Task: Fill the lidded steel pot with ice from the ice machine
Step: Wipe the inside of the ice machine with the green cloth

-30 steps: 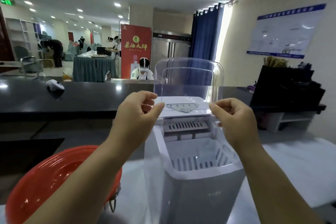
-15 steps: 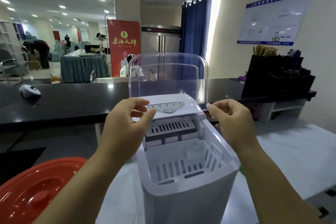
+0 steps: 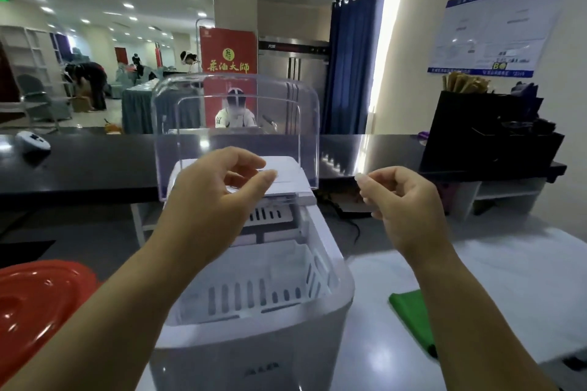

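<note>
The white ice machine [image 3: 254, 343] stands right in front of me, its clear lid [image 3: 235, 111] raised upright at the back. Inside it is a white slotted basket [image 3: 254, 292]; I cannot make out any ice in it. My left hand [image 3: 219, 194] hovers in front of the lid's lower edge with its fingers loosely curled and apart, gripping nothing that I can see. To the right of the machine, my right hand [image 3: 403, 203] is clear of the lid and empty. A red pot lid [image 3: 35, 305] shows at the lower left, and the pot under it is hidden.
A green object [image 3: 413, 317] lies on the white table [image 3: 508, 295] right of the machine. A long black counter [image 3: 79, 165] runs behind, with a white controller [image 3: 33, 141] on it and a black organiser box [image 3: 489, 133] at the right. People are in the room beyond.
The clear lid has swung further up and now stands upright. Both hands have come off its edges, and my right hand has drawn away to the right.
</note>
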The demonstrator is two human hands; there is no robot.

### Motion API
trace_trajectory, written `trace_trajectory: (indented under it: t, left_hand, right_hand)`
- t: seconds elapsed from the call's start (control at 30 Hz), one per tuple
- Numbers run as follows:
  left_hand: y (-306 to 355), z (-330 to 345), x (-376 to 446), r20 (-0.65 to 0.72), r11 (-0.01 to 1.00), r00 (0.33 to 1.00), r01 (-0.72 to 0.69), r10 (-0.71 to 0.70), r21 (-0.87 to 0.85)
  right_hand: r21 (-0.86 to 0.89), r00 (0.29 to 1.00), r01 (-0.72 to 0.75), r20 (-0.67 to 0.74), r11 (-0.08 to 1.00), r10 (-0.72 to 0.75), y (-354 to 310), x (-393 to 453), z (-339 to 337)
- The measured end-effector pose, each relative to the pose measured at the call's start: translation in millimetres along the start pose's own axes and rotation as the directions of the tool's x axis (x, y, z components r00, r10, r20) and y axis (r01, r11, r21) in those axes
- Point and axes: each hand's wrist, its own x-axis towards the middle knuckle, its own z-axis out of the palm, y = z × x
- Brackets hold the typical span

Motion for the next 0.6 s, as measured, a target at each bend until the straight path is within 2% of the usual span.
trace_trajectory:
  t: [0.2, 0.4, 0.6]
  left_hand:
    - [43.0, 55.2, -23.6, -0.118, 0.998, 0.991, 0.061, -0.06, 0.005]
    - [75.4, 119.7, -45.8, -0.118, 0.995, 0.988, 0.093, -0.096, -0.029]
    - [89.0, 190.5, -65.6, -0.02, 0.982, 0.985, 0.171, -0.173, -0.079]
  right_hand:
    - [0.063, 0.989, -0.008, 0.146, 0.998, -0.002, 31.8, 13.8, -56.8]
    - [0.048, 0.976, -0.055, 0.215, 0.997, 0.043, 72.1, 14.7, -106.9]
    - [0.007, 0.96, -0.173, 0.226, 0.985, 0.166, 121.3, 7.7, -149.1]
